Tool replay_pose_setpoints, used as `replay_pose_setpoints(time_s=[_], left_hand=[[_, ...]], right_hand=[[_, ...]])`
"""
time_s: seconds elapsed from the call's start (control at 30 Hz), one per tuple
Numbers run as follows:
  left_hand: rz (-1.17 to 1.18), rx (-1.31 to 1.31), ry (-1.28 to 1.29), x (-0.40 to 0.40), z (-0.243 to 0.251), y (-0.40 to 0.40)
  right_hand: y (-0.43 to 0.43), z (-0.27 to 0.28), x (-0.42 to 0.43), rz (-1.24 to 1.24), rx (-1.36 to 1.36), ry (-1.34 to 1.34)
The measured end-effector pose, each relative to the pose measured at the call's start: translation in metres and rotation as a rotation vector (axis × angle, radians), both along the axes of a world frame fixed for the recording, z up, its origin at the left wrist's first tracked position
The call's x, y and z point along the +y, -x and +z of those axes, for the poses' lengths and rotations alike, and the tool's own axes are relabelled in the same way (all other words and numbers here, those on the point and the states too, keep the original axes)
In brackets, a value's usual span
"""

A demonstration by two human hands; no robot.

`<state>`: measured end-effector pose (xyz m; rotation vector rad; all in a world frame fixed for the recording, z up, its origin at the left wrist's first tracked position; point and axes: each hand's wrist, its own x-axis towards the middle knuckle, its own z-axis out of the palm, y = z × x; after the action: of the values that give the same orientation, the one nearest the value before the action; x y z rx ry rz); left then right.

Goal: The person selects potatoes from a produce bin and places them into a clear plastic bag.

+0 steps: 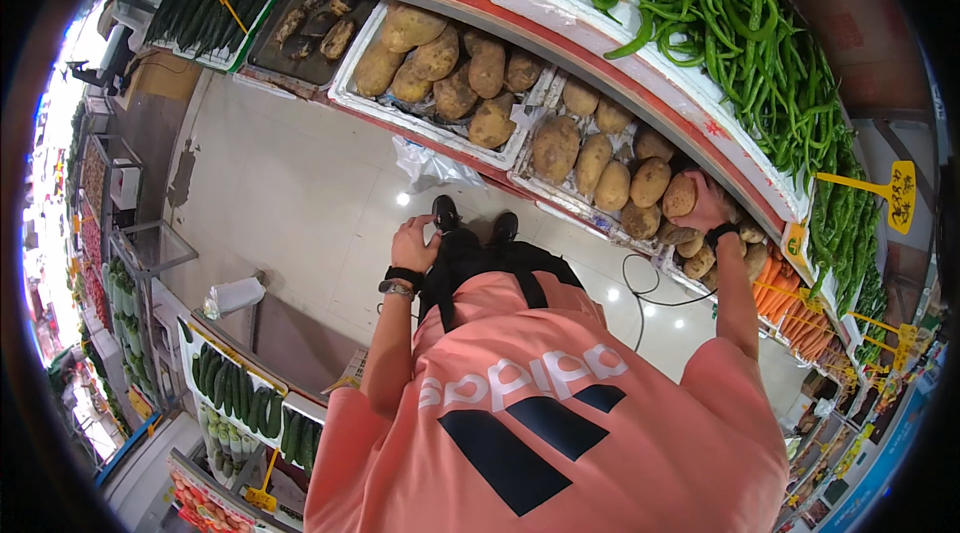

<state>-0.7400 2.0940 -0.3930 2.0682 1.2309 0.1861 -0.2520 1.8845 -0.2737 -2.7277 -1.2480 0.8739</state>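
Observation:
My right hand [705, 204] has its fingers around a potato [679, 195] at the right part of a white foam box [525, 174]. Several more potatoes [594, 162] lie in that box, to the left of the hand. Smaller potatoes [699, 261] sit just below my right wrist. My left hand [415, 242] hangs over the floor by my leg, fingers a little bent and apart, holding nothing. To its upper right, a second foam box [346, 86] holds large potatoes [453, 93].
A shelf edge [600, 67] overhangs the potato boxes. Above it lie green chili peppers [720, 22]. Carrots [776, 289] are at the right. A plastic bag [433, 164] hangs at the lower shelf edge. A black cable [640, 300] lies on the floor. Cucumbers [232, 390] stand behind at left.

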Motion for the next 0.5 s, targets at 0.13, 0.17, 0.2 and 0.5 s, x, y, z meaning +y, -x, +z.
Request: replay_pose_setpoints(time_s=[0.13,0.17,0.2,0.5], left_hand=[[-0.04,0.064,0.025,0.006,0.007,0.006],[-0.055,0.071,0.023,0.009,0.009,0.005],[-0.068,0.07,0.021,0.011,0.012,0.004],[-0.232,0.073,-0.033,0.022,0.038,-0.018]], right_hand=[[0.01,-0.001,-0.009,-0.079,-0.008,-0.103],[0.008,-0.003,-0.01,-0.09,-0.012,-0.106],[0.008,-0.006,-0.012,-0.118,0.045,-0.211],[-0.001,-0.035,-0.04,-0.309,0.225,-0.504]])
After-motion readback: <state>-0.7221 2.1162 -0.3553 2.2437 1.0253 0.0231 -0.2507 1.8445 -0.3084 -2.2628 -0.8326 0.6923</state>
